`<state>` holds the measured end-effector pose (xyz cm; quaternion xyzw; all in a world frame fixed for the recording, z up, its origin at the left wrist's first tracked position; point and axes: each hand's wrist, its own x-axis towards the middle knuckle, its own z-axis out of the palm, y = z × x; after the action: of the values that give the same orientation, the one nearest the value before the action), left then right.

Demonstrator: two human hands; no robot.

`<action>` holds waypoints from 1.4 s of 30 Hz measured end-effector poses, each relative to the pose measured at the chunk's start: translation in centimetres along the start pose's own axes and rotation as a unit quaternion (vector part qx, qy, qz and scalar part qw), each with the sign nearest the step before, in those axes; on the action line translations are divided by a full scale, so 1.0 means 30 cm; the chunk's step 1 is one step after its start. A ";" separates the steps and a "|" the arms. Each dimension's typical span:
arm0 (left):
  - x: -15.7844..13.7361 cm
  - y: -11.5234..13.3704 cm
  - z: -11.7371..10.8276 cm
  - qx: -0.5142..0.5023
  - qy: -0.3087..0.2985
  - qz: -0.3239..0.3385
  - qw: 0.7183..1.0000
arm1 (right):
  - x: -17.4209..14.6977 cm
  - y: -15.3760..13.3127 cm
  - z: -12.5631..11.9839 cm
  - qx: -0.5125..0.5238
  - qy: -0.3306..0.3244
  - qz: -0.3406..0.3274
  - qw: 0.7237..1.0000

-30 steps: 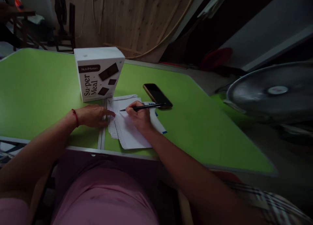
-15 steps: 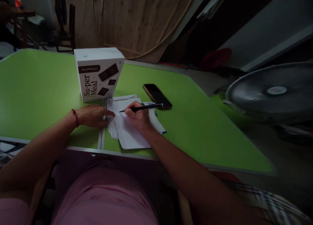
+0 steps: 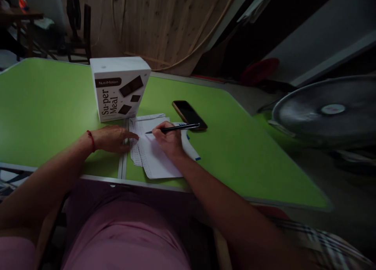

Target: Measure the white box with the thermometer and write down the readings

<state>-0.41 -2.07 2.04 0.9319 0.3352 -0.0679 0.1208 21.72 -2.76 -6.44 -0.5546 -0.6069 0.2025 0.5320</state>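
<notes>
A black pen (image 3: 183,127) slants in my right hand (image 3: 169,140), pinched between thumb and fingers, its tip at the upper part of a white sheet of paper (image 3: 163,166). My left hand (image 3: 113,138) rests palm down on the table at the paper's left edge, index finger stretched onto the sheet and the other fingers loosely bent. Under that sheet lie further papers (image 3: 135,156) with small writing or print along the left. A white box (image 3: 120,95) with "Su-per Meal" lettering stands upright just behind my left hand.
A dark phone (image 3: 189,114) lies on the green folding table (image 3: 241,156), right of the papers. Off the table's right side is a large round metal lid or pan (image 3: 317,121). A chair (image 3: 85,35) and a wooden wall (image 3: 158,23) are at the back.
My right hand and the pen have shifted slightly to the right across the sheet. The left hand stays at the paper's edge.
</notes>
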 end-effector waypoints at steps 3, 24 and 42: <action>0.001 -0.002 0.001 -0.006 -0.001 0.002 1.000 | -0.002 -0.004 0.002 -0.004 -0.002 0.001 1.000; 0.001 0.004 -0.003 -0.005 -0.011 -0.008 1.000 | -0.004 -0.004 0.006 -0.002 -0.010 0.006 1.000; -0.001 0.001 -0.002 -0.003 -0.007 -0.006 1.000 | -0.005 -0.006 0.005 -0.017 -0.006 0.001 1.000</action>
<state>-0.40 -2.09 2.09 0.9289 0.3405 -0.0741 0.1250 21.49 -2.90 -6.41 -0.5631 -0.6127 0.1959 0.5189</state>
